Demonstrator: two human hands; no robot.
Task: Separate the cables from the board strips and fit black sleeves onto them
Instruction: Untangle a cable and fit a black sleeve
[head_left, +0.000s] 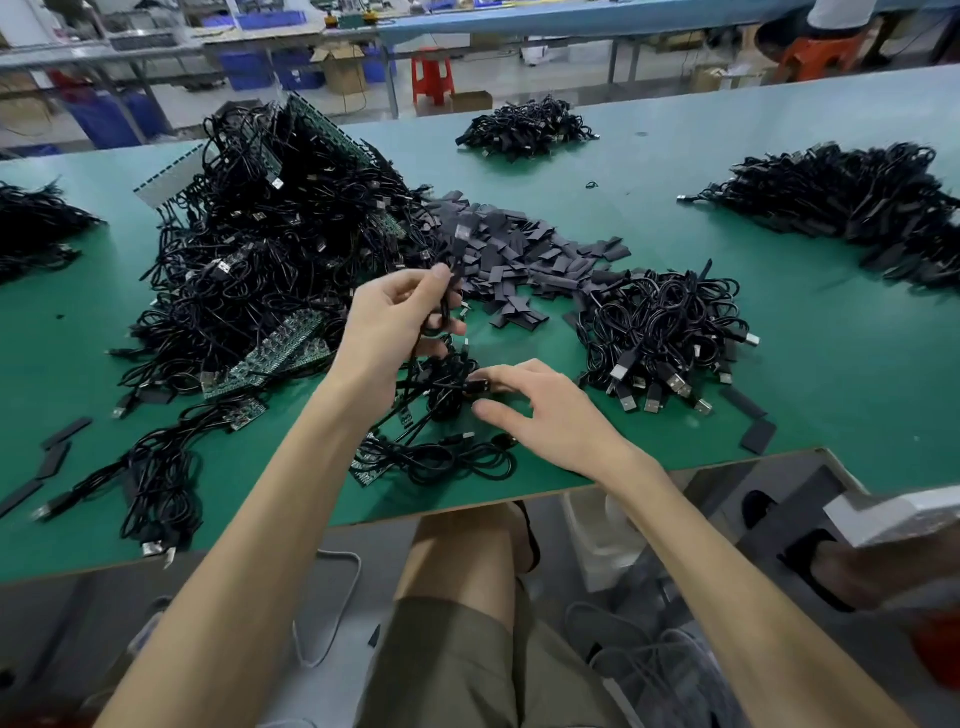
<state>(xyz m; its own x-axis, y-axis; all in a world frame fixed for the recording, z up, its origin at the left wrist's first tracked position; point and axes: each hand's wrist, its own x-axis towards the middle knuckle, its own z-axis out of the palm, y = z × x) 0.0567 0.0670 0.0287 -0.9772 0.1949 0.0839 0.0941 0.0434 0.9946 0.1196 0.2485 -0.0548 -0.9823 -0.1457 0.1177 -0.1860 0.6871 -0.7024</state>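
Note:
My left hand (400, 322) is raised above the green table (810, 374) and grips a bunch of black cables (441, 312) that hang down to a tangle (436, 415) near the front edge. My right hand (535, 410) reaches into that tangle, its fingertips at a cable end; whether it pinches it is unclear. A big heap of cables on green board strips (275, 353) lies to the left. Flat black sleeves (519, 254) are piled behind my hands. A bundle of cables with USB plugs (660, 338) sits to the right.
More cable piles lie at the far right (852, 202), far middle (524, 127) and far left (31, 234). Loose sleeves (756, 434) lie near the front right edge and at the front left (57, 452). Benches, blue bins and a red stool (431, 78) stand beyond.

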